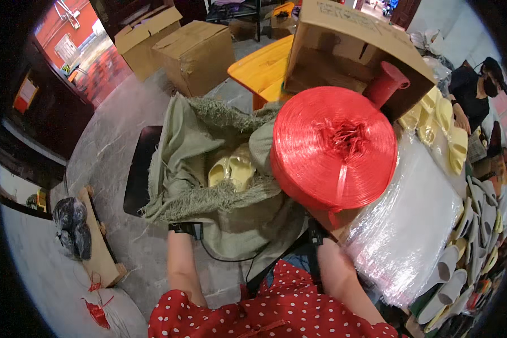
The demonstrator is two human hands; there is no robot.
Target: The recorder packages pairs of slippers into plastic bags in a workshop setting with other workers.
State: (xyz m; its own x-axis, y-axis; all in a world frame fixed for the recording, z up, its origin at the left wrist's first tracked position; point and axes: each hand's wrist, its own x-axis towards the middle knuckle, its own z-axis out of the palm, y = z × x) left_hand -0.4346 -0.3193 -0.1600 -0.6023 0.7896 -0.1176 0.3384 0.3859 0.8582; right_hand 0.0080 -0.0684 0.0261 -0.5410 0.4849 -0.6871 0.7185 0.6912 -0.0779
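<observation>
A grey-green woven sack (225, 219) with a frayed rim gapes open in front of me. A pair of pale yellow slippers (231, 172) shows inside it. My left forearm (181, 259), with a black band at the wrist, reaches to the sack's near left side, where the sack hides the hand and fingers. Right of the sack, a large roll of red plastic twine (332, 146) covers part of the view. My right forearm (341, 273) runs up towards the roll's lower edge. The right hand is hidden near there, so its grip cannot be made out.
An open cardboard box (366, 22) stands behind the roll, beside a yellow-orange tabletop (262, 67). Clear plastic bags (405, 219) lie on the right, near many stacked slippers (479, 214). Another person (470, 90) is at far right. Cartons (194, 56) stand on the floor.
</observation>
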